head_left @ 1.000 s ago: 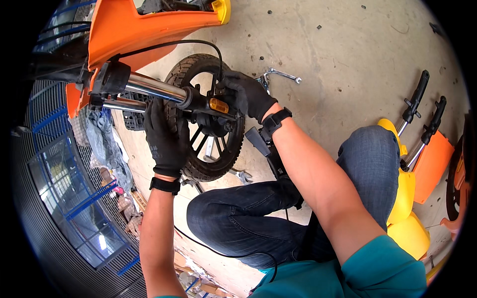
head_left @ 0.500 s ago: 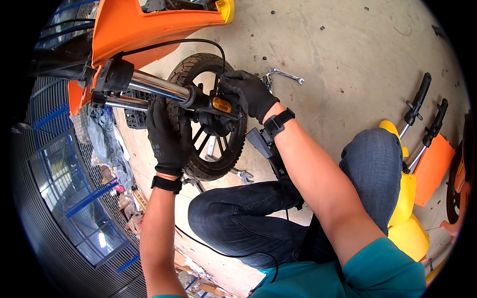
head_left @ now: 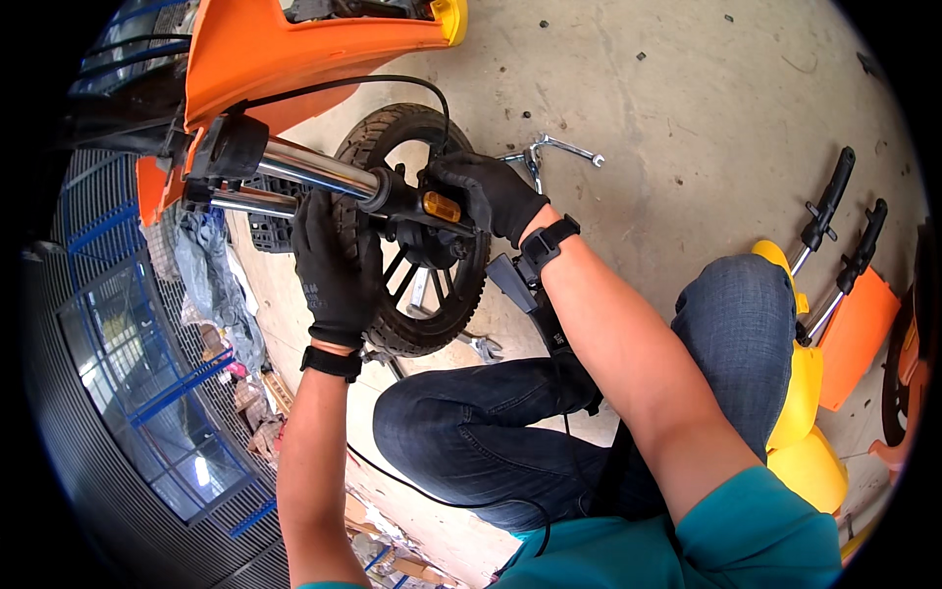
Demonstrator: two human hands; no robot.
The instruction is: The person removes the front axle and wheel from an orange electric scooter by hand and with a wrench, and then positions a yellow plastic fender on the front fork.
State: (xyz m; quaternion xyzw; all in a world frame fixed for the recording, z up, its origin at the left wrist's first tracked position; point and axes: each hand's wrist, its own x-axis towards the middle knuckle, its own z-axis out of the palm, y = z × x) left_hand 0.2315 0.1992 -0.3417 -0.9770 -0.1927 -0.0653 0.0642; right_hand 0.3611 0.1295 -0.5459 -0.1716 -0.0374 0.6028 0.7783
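Note:
A small black-spoked wheel with a knobby tyre (head_left: pixel 461 319) sits at the lower end of a chrome-tubed front fork (head_left: pixel 319 169). My left hand (head_left: pixel 337 270), in a black glove, is closed round the near-left part of the tyre, with the thumb toward the spokes. At the fork's black lower end, beside an orange reflector (head_left: pixel 441 206), is my gloved right hand (head_left: pixel 494 198). Its fingers are bent behind the fork near the hub, and their tips are hidden. A black cable (head_left: pixel 392 79) curves from the fork top down toward that hand.
Orange bodywork (head_left: pixel 294 49) overhangs the fork. Wrenches (head_left: pixel 574 150) lie on the concrete beyond my right hand, with another wrench (head_left: pixel 483 348) under the wheel's near side. Black handlebar grips (head_left: pixel 834 191) and yellow panels (head_left: pixel 800 393) stand right of my knee. Bags and scraps line the left wall.
My right hand has shifted slightly down and left along the fork end, and its fingers have changed position. The left hand stays on the tyre. The whole view has drifted slightly.

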